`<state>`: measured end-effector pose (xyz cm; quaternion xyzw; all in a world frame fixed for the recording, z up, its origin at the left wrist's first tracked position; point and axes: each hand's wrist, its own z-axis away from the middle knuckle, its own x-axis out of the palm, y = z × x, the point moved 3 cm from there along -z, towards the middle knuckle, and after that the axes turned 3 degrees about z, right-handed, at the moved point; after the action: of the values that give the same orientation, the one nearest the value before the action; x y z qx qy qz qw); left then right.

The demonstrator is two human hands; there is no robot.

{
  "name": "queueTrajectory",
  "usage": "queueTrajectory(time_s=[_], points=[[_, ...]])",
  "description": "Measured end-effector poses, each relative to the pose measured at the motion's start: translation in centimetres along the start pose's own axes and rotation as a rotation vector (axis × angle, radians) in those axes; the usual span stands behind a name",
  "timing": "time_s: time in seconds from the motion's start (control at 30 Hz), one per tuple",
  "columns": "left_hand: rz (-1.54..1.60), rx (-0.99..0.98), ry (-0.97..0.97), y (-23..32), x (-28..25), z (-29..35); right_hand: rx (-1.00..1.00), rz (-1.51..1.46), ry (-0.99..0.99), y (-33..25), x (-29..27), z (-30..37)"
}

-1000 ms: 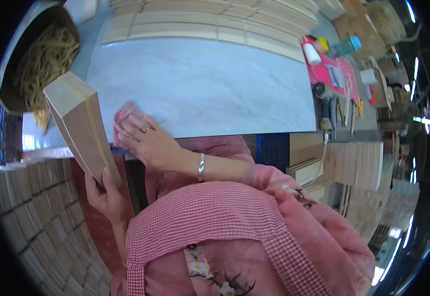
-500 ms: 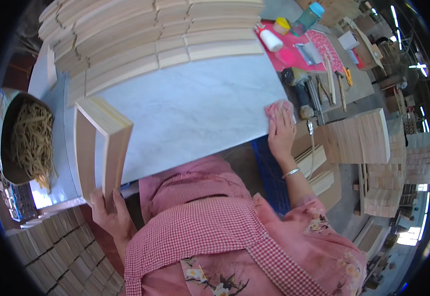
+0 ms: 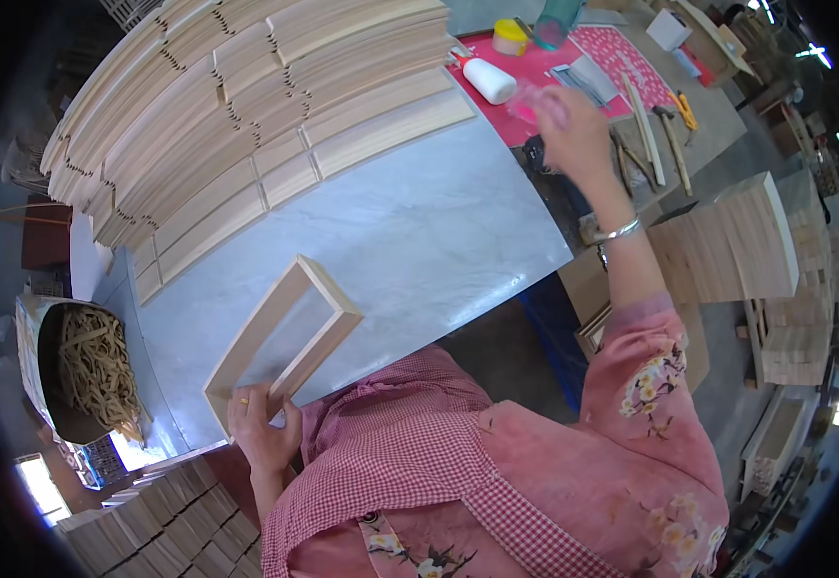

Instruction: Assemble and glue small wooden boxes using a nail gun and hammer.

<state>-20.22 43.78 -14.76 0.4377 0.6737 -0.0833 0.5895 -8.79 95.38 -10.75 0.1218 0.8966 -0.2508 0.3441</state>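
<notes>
My left hand (image 3: 263, 424) grips the near end of a rectangular wooden frame (image 3: 315, 349), thumb inside and fingers around its short side. The frame is tilted at the front edge of the pale marbled tabletop (image 3: 410, 231). My right hand (image 3: 578, 135) is stretched out over the red mat (image 3: 508, 123), closed on a crumpled pink cloth (image 3: 538, 102); its fingers are somewhat blurred. Just left of that hand lies a white squeeze bottle (image 3: 489, 81) with a red tip.
Rows of stacked wooden frames (image 3: 275, 87) fill the table's far side. A bin of tan strips (image 3: 97, 371) stands at left. Beside the mat lie a hammer (image 3: 673, 149), pliers (image 3: 636, 159) and a yellow-handled tool (image 3: 684, 111). Stacked boards (image 3: 728, 246) stand at right.
My right hand has moved with the cloth from the table's right edge up and away to the red mat. My left hand has brought the frame rightward and tipped it lower over the tabletop.
</notes>
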Motion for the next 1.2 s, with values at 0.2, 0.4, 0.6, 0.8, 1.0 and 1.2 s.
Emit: queueTrajectory(time_s=[0.2,0.4,0.6,0.8,1.0,1.2], points=[[-0.017,-0.042,-0.084,0.2,1.1,0.3,-0.048,0.203,-0.269,-0.2,2.9,11.9],[0.026,-0.087,-0.120,0.3,2.2,0.5,-0.042,0.188,-0.235,2.7,5.5,10.0],[0.036,-0.078,-0.083,0.2,2.6,0.6,0.091,0.195,-0.354,3.2,6.3,8.3],[0.035,-0.056,-0.087,0.6,2.2,0.6,-0.073,0.194,-0.421,1.0,1.2,12.2],[0.037,-0.007,-0.084,0.3,2.1,0.6,0.043,0.068,-0.362,2.3,4.6,9.5],[0.039,0.031,-0.051,0.0,2.2,0.4,0.020,0.067,-0.414,3.7,4.4,9.8]])
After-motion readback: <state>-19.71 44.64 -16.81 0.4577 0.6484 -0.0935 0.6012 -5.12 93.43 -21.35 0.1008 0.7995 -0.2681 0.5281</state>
